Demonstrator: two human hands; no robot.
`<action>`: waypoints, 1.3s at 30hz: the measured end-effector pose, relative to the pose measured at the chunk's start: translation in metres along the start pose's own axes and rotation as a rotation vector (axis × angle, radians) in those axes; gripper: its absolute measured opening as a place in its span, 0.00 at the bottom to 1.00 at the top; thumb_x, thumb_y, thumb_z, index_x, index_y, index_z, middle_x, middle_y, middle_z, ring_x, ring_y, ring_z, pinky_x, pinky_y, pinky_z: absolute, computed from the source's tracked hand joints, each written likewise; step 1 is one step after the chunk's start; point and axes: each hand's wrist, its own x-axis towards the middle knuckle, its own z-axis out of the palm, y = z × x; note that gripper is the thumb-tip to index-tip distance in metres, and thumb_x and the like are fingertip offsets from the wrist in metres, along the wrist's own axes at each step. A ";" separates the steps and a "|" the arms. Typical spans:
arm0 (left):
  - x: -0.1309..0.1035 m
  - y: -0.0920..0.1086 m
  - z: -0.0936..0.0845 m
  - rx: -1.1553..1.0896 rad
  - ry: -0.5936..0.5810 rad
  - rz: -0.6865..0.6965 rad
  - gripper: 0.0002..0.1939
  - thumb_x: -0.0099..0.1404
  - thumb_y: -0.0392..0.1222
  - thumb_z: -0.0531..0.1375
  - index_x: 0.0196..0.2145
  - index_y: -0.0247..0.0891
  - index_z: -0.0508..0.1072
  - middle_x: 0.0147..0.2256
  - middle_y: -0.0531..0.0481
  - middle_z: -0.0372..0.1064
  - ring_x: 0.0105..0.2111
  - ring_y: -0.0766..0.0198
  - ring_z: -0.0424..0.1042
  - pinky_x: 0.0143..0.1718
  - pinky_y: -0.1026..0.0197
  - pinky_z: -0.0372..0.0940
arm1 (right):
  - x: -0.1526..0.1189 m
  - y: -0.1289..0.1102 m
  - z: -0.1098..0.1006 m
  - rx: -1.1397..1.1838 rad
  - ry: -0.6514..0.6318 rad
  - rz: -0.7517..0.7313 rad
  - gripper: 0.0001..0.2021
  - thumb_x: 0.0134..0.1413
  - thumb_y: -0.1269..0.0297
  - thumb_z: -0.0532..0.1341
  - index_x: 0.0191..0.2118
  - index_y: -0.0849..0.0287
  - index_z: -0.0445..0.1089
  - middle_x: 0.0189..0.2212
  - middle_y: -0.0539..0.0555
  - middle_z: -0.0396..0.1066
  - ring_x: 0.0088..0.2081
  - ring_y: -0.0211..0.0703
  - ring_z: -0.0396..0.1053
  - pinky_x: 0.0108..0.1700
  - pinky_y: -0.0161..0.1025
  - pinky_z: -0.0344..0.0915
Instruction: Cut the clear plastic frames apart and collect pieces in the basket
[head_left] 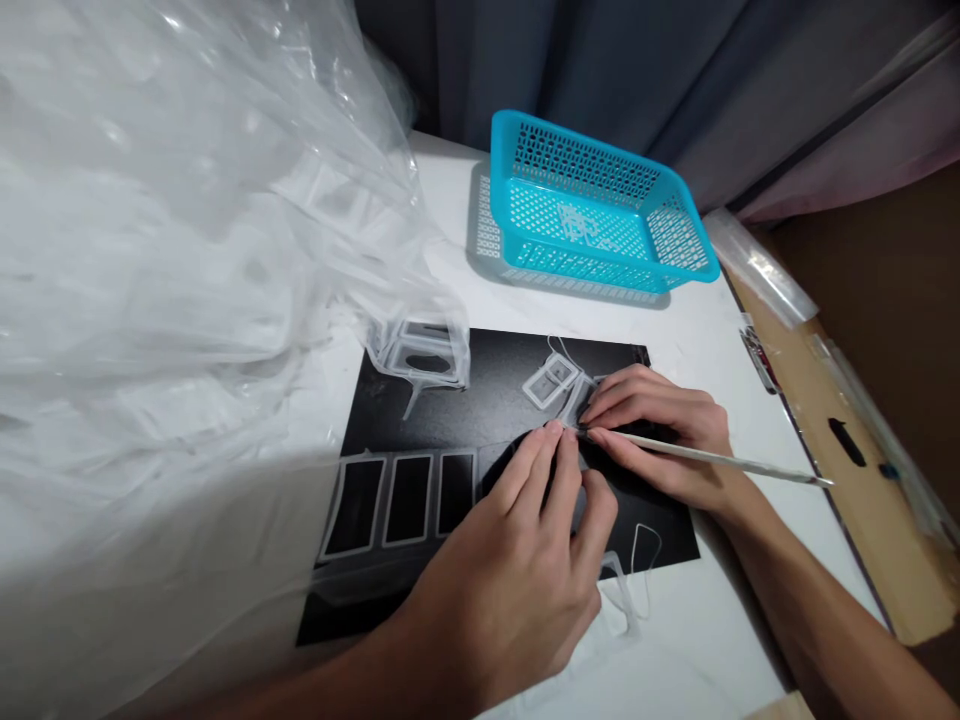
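Observation:
A black mat [495, 385] lies on the white table, and both hands work on it. My left hand [525, 550] rests over a strip of translucent plastic frames [409, 500], its fingertips pressed together at the strip's far end. My right hand [667, 430] is closed around a thin pale stick with a pointed end [742, 464]. Its fingertips meet the left ones at a small translucent piece [575, 398]. Just beyond them lie small white-rimmed frames [550, 381]. What exactly sits under the fingertips is hidden.
A blue perforated basket [600, 265] with small white pieces inside stands at the back. A large clear plastic bag [187, 250] of translucent parts bulges over the left side. Loose plastic scraps [619, 590] lie near the front. A cardboard box [885, 560] is beyond the right table edge.

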 end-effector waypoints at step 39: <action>-0.001 0.002 -0.001 -0.016 -0.062 -0.005 0.30 0.76 0.47 0.53 0.61 0.14 0.68 0.61 0.15 0.72 0.66 0.26 0.72 0.67 0.36 0.65 | -0.001 0.002 0.000 0.020 -0.019 -0.034 0.06 0.65 0.75 0.72 0.43 0.57 0.81 0.40 0.56 0.84 0.47 0.50 0.79 0.51 0.50 0.77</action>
